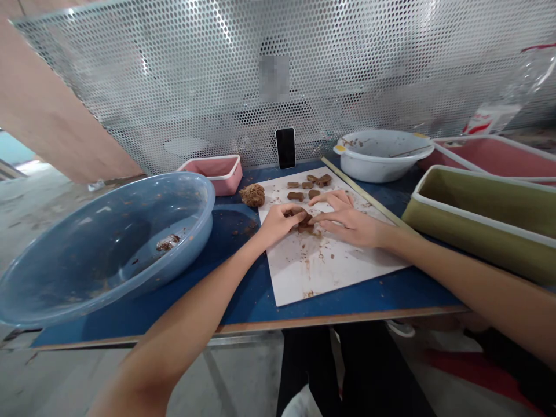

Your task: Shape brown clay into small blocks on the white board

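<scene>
My left hand point(281, 223) is closed on a brown, clay-like piece point(305, 225), its thumb and fingers pinching the left side. From the right, the fingertips of my right hand point(341, 215) touch the same piece, with the fingers stretched out and apart. Part of the piece is hidden under my fingers. Both hands are over a white board point(299, 278) strewn with brown crumbs. Just beyond them lie several short brown blocks point(296, 196) of similar material. A rough brown lump point(252, 195) rests at the board's far left corner.
A large blue basin point(186, 266) with brown residue stands left. A small pink box point(228, 184) and an upright phone point(285, 148) are behind the board. A pale stick point(365, 194) lies along its right, near a white basin point(369, 171), an olive planter point(469, 231) and a plastic bottle point(495, 116).
</scene>
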A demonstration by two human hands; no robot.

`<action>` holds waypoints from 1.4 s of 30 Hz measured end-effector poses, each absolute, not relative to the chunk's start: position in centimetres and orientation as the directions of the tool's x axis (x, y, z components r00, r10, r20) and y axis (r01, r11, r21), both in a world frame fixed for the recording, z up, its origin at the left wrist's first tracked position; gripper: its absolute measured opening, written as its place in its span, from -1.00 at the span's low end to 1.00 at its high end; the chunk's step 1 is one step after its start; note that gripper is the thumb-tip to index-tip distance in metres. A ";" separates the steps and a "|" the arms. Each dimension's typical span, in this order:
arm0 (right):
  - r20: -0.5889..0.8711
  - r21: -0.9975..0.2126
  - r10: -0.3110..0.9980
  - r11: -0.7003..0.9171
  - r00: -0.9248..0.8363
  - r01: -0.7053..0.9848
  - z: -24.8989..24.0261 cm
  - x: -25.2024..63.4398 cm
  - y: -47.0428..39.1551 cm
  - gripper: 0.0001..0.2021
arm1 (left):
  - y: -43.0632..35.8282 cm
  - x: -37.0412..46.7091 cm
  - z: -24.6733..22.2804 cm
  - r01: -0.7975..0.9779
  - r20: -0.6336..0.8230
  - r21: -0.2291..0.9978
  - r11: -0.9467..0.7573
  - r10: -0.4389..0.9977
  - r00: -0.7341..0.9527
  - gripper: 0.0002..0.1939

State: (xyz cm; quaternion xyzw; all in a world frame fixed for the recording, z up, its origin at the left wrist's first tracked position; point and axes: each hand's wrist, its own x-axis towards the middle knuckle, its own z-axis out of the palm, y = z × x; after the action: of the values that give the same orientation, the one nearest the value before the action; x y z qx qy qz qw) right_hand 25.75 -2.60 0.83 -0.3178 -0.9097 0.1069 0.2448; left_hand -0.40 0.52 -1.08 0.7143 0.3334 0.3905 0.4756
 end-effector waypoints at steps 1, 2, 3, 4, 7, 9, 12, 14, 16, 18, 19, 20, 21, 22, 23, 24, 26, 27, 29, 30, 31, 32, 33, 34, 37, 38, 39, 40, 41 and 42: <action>0.377 -0.349 0.629 0.776 -0.680 0.525 0.8 25.8 -2.6 -0.46 | 0.5 -0.4 -1.1 0.104 0.241 0.940 -0.325 0.849 0.470 -0.63; 0.374 -0.349 0.630 0.776 -0.681 0.526 0.8 25.9 -2.5 -0.46 | 0.6 -0.4 -1.2 0.102 0.241 0.941 -0.323 0.849 0.469 -0.63; 0.373 -0.348 0.632 0.774 -0.679 0.529 0.8 26.0 -2.5 -0.46 | 0.6 -0.4 -1.2 0.102 0.240 0.941 -0.322 0.850 0.469 -0.63; 0.370 -0.348 0.636 0.771 -0.677 0.534 0.8 26.0 -2.5 -0.47 | 0.6 -0.3 -1.3 0.104 0.240 0.941 -0.322 0.851 0.467 -0.64; 0.354 -0.351 0.646 0.762 -0.677 0.544 0.9 26.0 -2.6 -0.48 | 0.7 -0.3 -1.3 0.114 0.241 0.939 -0.326 0.856 0.458 -0.67; 0.349 -0.353 0.646 0.762 -0.679 0.543 1.1 26.0 -2.7 -0.47 | 0.7 -0.3 -1.3 0.114 0.240 0.939 -0.325 0.856 0.458 -0.66; 0.353 -0.351 0.647 0.761 -0.676 0.546 1.4 26.0 -2.9 -0.48 | 0.6 -0.4 -1.2 0.103 0.239 0.941 -0.322 0.850 0.470 -0.64; 0.357 -0.344 0.647 0.761 -0.673 0.549 1.4 26.0 -2.9 -0.49 | 0.5 -0.4 -1.2 0.102 0.240 0.941 -0.322 0.850 0.470 -0.63; 0.360 -0.338 0.647 0.762 -0.672 0.553 1.4 26.0 -2.9 -0.50 | 0.5 -0.4 -1.2 0.108 0.235 0.942 -0.319 0.853 0.465 -0.64; 0.357 -0.330 0.645 0.764 -0.676 0.554 1.4 26.1 -2.8 -0.51 | 0.5 -0.4 -1.2 0.113 0.230 0.943 -0.314 0.857 0.461 -0.64; 0.357 -0.325 0.642 0.766 -0.678 0.554 1.5 26.1 -2.8 -0.51 | 0.6 -0.4 -1.2 0.114 0.229 0.943 -0.314 0.857 0.462 -0.64; 0.357 -0.321 0.639 0.769 -0.681 0.553 1.5 26.1 -2.9 -0.52 | 0.6 -0.4 -1.2 0.115 0.231 0.942 -0.317 0.856 0.463 -0.64; 0.359 -0.317 0.636 0.771 -0.683 0.552 1.5 26.1 -2.9 -0.52 | 0.6 -0.4 -1.2 0.115 0.236 0.940 -0.323 0.853 0.466 -0.63; 0.361 -0.313 0.633 0.774 -0.685 0.550 1.6 26.1 -3.0 -0.52 | 0.7 -0.4 -1.2 0.114 0.242 0.937 -0.330 0.849 0.469 -0.63; 0.362 -0.311 0.629 0.777 -0.688 0.547 1.6 26.0 -3.0 -0.52 | 0.7 -0.4 -1.2 0.114 0.247 0.935 -0.336 0.847 0.471 -0.63; 0.363 -0.310 0.627 0.779 -0.690 0.545 1.6 26.0 -3.1 -0.52 | 0.8 -0.4 -1.3 0.115 0.251 0.933 -0.341 0.846 0.471 -0.62; 0.356 -0.308 0.625 0.781 -0.695 0.544 1.6 26.0 -3.2 -0.51 | 0.8 -0.4 -1.3 0.118 0.254 0.931 -0.344 0.847 0.467 -0.62; 0.352 -0.309 0.626 0.779 -0.695 0.545 1.6 25.9 -3.2 -0.51 | 0.8 -0.3 -1.3 0.120 0.254 0.931 -0.345 0.848 0.466 -0.61; 0.340 -0.316 0.633 0.774 -0.696 0.550 1.6 25.9 -3.2 -0.49 | 0.9 -0.3 -1.3 0.124 0.259 0.928 -0.351 0.847 0.465 -0.61; 0.334 -0.320 0.636 0.771 -0.696 0.551 1.6 25.9 -3.2 -0.48 | 0.9 -0.3 -1.3 0.126 0.262 0.926 -0.356 0.846 0.465 -0.62; 0.329 -0.325 0.637 0.770 -0.697 0.550 1.5 26.0 -3.2 -0.48 | 0.9 -0.3 -1.3 0.129 0.265 0.924 -0.361 0.844 0.466 -0.62; 0.327 -0.327 0.637 0.769 -0.698 0.549 1.5 26.0 -3.1 -0.48 | 0.8 -0.3 -1.3 0.132 0.267 0.921 -0.366 0.843 0.467 -0.63; 0.325 -0.326 0.637 0.769 -0.699 0.550 1.5 26.0 -3.1 -0.48 | 0.8 -0.3 -1.3 0.136 0.269 0.919 -0.370 0.841 0.469 -0.63; 0.327 -0.322 0.638 0.769 -0.697 0.552 1.5 26.0 -3.1 -0.48 | 0.8 -0.3 -1.2 0.140 0.270 0.917 -0.373 0.841 0.469 -0.64; 0.329 -0.308 0.643 0.765 -0.692 0.565 1.5 26.0 -3.2 -0.47 | 0.7 -0.3 -1.1 0.154 0.256 0.918 -0.365 0.843 0.473 -0.64; 0.327 -0.308 0.647 0.762 -0.689 0.569 1.5 26.0 -3.2 -0.46 | 0.7 -0.3 -1.1 0.156 0.249 0.920 -0.360 0.844 0.475 -0.64; 0.324 -0.311 0.650 0.759 -0.687 0.572 1.6 25.9 -3.2 -0.45 | 0.7 -0.3 -1.1 0.157 0.244 0.922 -0.355 0.844 0.477 -0.63; 0.320 -0.314 0.652 0.757 -0.687 0.573 1.6 25.9 -3.3 -0.44 | 0.7 -0.3 -1.1 0.156 0.242 0.923 -0.353 0.844 0.478 -0.63; 0.317 -0.315 0.653 0.756 -0.688 0.573 1.7 25.9 -3.3 -0.43 | 0.7 -0.3 -1.1 0.153 0.242 0.923 -0.352 0.844 0.479 -0.62; 0.316 -0.313 0.651 0.758 -0.690 0.572 1.7 25.9 -3.3 -0.43 | 0.7 -0.3 -1.1 0.152 0.244 0.923 -0.353 0.844 0.479 -0.61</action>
State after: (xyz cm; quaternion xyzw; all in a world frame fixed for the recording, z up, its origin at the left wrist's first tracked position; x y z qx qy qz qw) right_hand 25.89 -3.31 1.70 -0.3346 -0.9142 0.0953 0.2077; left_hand -0.29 0.74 -1.15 0.7294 0.3411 0.3799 0.4552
